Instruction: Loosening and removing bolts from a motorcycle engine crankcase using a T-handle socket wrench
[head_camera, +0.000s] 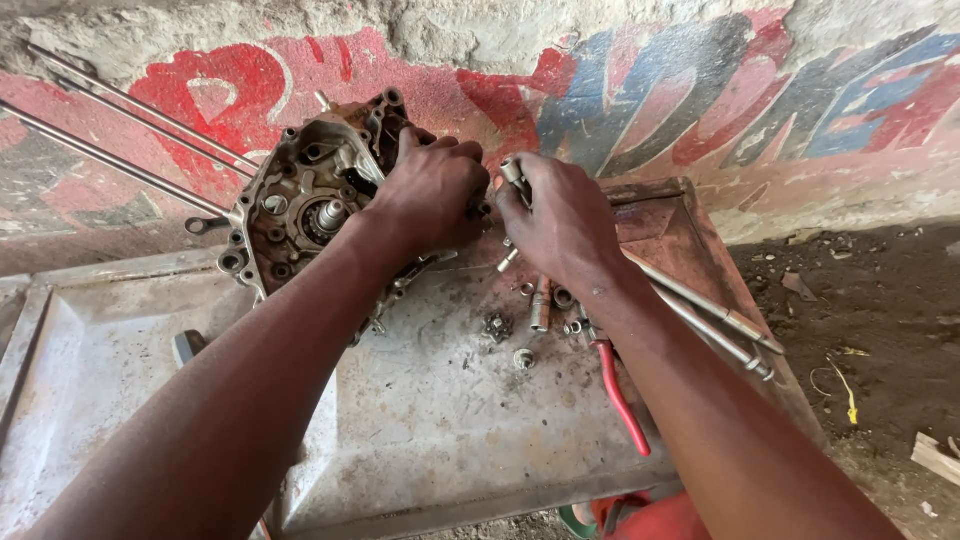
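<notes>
From the head camera, you are leaning over a dented metal tabletop (420, 420) set against a painted wall (700, 90), and your left hand (432, 195) is closing its grip over the right edge of an engine crankcase half (300, 200), which is standing tilted on the tabletop's far side with its open face and a protruding shaft (330, 213) turned toward you. Your right hand (565, 220) is pinching a small metal socket tool (514, 176) just beside the casing, fingers pressed together around it. That cast casing looks heavy, rigid and oily, so you are probably better off gripping its thick outer rim than the gears inside. Loose bolts and nuts (530, 315) are lying near your right wrist, alongside red-handled pliers (620, 395) and two long rods (710, 320). A wrench (205, 224) is lying behind the casing's left side.
</notes>
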